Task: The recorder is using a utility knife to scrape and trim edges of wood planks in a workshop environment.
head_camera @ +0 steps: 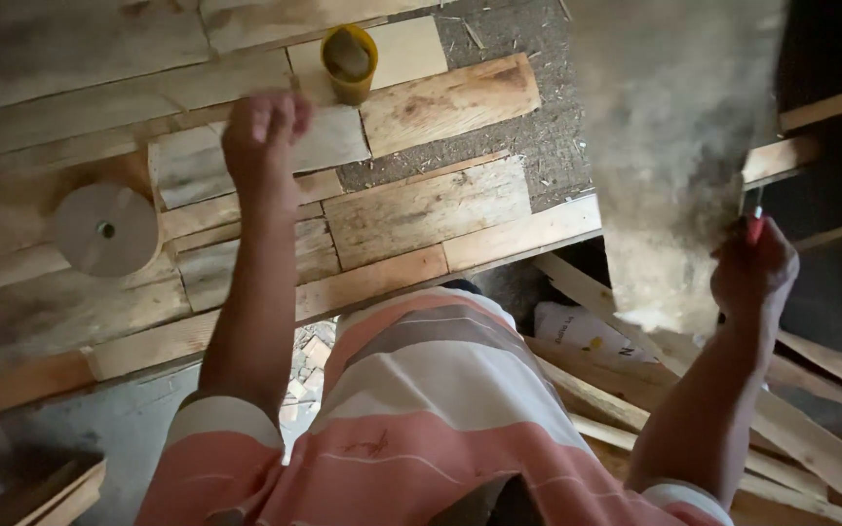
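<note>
My left hand [263, 131] hovers over a workbench of rough wooden planks [421, 209], fingers curled in and blurred, with nothing visible in it. A pale plank piece [187, 161] lies just under it and a yellow cup [348, 60] stands just beyond it. My right hand [754, 271] is off the bench's right end, closed around a small red-handled thing [754, 226]. A wide grey blurred panel [674, 146] hangs upright right beside that hand; I cannot tell how it joins the red handle.
A flat round grey disc [106, 231] with a centre hole lies on the bench's left part. Loose wooden slats [811, 438] are piled below on the right, with a white bag [577, 329] among them. More wood [51, 487] lies at the lower left.
</note>
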